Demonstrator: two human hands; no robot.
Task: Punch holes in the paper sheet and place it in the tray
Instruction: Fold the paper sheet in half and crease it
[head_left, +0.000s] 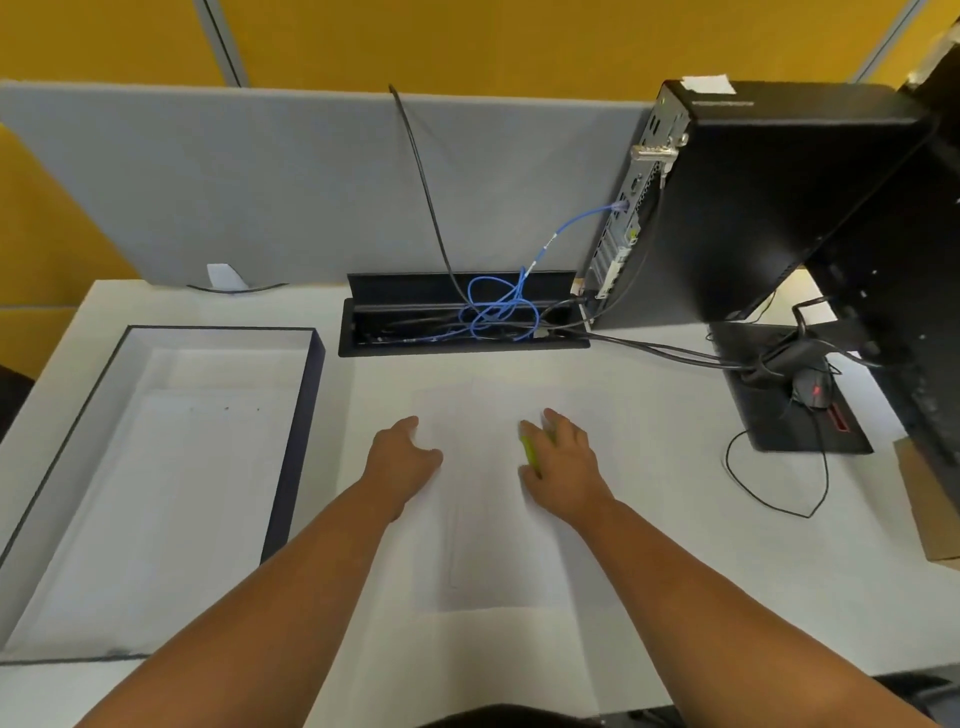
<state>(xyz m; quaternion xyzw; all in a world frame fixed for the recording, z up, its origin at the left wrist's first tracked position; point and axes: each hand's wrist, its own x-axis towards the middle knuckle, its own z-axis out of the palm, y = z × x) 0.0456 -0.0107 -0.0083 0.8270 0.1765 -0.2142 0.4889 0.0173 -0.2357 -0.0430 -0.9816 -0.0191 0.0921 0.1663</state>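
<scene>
A white paper sheet (483, 519) lies flat on the white desk in front of me, hard to tell from the desk surface. My left hand (402, 454) rests on the sheet's left part with fingers curled loosely, holding nothing. My right hand (563, 457) sits on the sheet's right part, closed over a small yellow-green object (531, 451), seemingly the hole punch; most of it is hidden under my palm. The tray (293, 441), a shallow dark-rimmed box with a white inside, lies to the left with paper in it.
A cable well (363, 332) with blue and black cables opens at the desk's back. A black computer tower (769, 208) stands at back right. A monitor stand (769, 415), a mouse (810, 389) and loose cables lie at right. A grey partition (260, 182) borders the back.
</scene>
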